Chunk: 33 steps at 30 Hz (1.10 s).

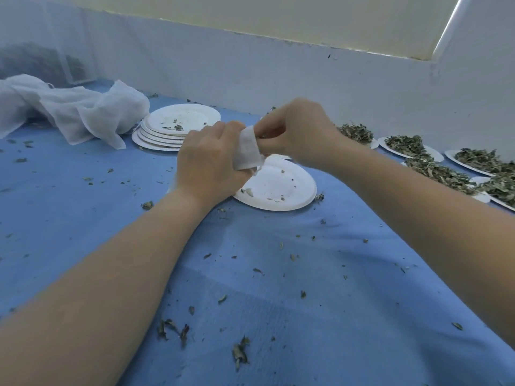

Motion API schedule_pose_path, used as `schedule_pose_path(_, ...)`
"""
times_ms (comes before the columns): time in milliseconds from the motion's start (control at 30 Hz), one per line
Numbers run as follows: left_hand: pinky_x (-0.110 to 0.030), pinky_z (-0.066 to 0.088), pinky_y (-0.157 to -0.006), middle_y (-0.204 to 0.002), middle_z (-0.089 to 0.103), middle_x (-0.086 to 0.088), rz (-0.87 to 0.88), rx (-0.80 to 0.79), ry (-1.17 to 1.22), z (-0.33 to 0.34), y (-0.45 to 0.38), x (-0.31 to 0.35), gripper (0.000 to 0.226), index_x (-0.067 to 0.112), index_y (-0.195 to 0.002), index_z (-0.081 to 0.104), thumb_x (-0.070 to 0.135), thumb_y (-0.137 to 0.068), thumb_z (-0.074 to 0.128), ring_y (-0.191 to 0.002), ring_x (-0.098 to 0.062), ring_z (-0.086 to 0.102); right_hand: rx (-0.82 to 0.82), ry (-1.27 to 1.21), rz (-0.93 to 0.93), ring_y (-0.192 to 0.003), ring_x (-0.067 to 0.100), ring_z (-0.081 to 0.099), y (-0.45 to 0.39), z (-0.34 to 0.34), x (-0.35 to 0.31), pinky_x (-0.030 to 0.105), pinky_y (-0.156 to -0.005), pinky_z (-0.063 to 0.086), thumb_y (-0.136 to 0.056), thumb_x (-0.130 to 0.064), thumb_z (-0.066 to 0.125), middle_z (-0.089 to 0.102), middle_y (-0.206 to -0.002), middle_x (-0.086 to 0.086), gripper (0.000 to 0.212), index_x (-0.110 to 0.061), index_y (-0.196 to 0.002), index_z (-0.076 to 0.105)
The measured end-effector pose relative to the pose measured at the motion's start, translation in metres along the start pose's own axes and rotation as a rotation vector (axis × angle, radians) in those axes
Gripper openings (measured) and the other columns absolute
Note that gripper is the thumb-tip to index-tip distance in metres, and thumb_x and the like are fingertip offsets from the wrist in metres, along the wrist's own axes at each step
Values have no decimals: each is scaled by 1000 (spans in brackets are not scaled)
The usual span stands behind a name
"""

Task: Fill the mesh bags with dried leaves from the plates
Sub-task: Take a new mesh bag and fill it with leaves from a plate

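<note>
Leaves (240, 352), dry and broken, lie scattered nearest to you on the blue cloth (278, 316) that covers the table. Your two forearms reach forward over them and meet above a white plate (281, 190), which holds only a few crumbs. Over its far left edge your hands hold one small mesh bag (248, 151) between them. Your left hand (207, 165) has its fingers curled around the lower part of the bag. Your right hand (295, 129) pinches the top of the bag with curled fingers; what is inside the bag I cannot tell.

Behind your left hand stands a stack of plates (167, 135), almost bare, with small bits on the top one. Just to the left of the stack lies a crumpled heap of white mesh cloth (78, 110). On your right side, further away, several full plates (412, 147) sit in a row near the white wall (278, 76), each one carrying a pile of green-grey leaves.
</note>
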<state>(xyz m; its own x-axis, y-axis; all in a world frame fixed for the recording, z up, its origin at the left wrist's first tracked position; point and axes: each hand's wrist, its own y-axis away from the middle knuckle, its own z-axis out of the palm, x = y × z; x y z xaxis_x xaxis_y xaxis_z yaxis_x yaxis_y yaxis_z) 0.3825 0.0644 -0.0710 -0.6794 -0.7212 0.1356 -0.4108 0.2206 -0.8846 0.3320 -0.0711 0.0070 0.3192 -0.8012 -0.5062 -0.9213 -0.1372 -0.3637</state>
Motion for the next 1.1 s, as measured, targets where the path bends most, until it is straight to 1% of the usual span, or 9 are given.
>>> schedule_pose_path(167, -27, 40, -69, -88, 66, -8, -237, -38, 268, -2, -1, 5, 46, 4, -104, 59, 28, -68, 75, -79, -28, 60, -94, -16, -75, -76, 6, 57, -1, 4, -5, 32, -78, 51, -82, -16, 66, 72, -89, 8, 14, -19, -93, 75)
schedule_pose_path(300, -23, 41, -66, -88, 64, 1, -296, -29, 349, -3, -1, 4, 48, 10, -105, 57, 32, -67, 77, -80, -18, 58, -223, -37, -86, -96, 9, 66, 2, -7, -6, 33, -90, 52, -87, -12, 62, 73, -98, -5, 25, -24, -106, 72)
schedule_pose_path(467, -24, 40, -62, -83, 61, 6, -276, -26, 352, -2, -1, 6, 47, 12, -102, 59, 39, -68, 77, -73, -12, 53, 40, 83, -111, -78, 8, 63, -2, 3, -9, 17, -76, 49, -75, -7, 68, 67, -86, -2, 17, -16, -88, 73)
schedule_pose_path(600, -22, 33, -62, -81, 63, -3, -235, -26, 278, -2, -1, 7, 44, 6, -99, 59, 32, -68, 76, -73, -22, 56, 17, 152, -87, -69, 5, 55, -7, 13, -12, 13, -63, 44, -75, -7, 63, 60, -68, -9, 12, -17, -79, 69)
schedule_pose_path(767, -22, 39, -66, -93, 63, 4, -229, -32, 341, -4, -1, 2, 65, 11, -113, 54, 44, -63, 79, -79, -14, 57, -144, 61, -64, -67, 1, 54, -7, 2, -8, 16, -66, 46, -85, -15, 60, 66, -71, -13, 17, -31, -80, 65)
schedule_pose_path(833, -22, 39, -68, -97, 59, 10, -256, -91, 349, -3, 0, -5, 75, 18, -120, 47, 49, -59, 79, -81, -10, 54, -118, 6, -42, -69, 1, 50, -8, -5, -4, 18, -67, 45, -88, -14, 57, 69, -77, -4, 13, -20, -89, 68)
schedule_pose_path(900, -24, 38, -69, -99, 59, 9, -315, -129, 294, -1, 1, -13, 72, 23, -121, 45, 40, -60, 79, -85, -15, 55, -57, 21, -28, -70, 2, 50, -7, -12, -2, 25, -71, 48, -88, -15, 56, 69, -81, 6, 15, -11, -93, 70)
schedule_pose_path(1033, -26, 36, -67, -94, 59, 5, -319, -141, 234, 0, 3, -19, 52, 20, -110, 55, 26, -62, 74, -82, -20, 54, 40, -13, 46, -77, 22, 63, 3, -14, 3, 33, -79, 51, -85, -21, 65, 72, -83, 4, 10, -22, -82, 74)
schedule_pose_path(1100, -27, 35, -66, -93, 61, 1, -324, -145, 234, 0, 4, -19, 48, 18, -107, 56, 26, -63, 73, -77, -17, 50, 114, -35, 92, -80, 16, 62, 10, -11, 11, 23, -78, 49, -86, -24, 63, 70, -83, -2, 9, -24, -85, 73)
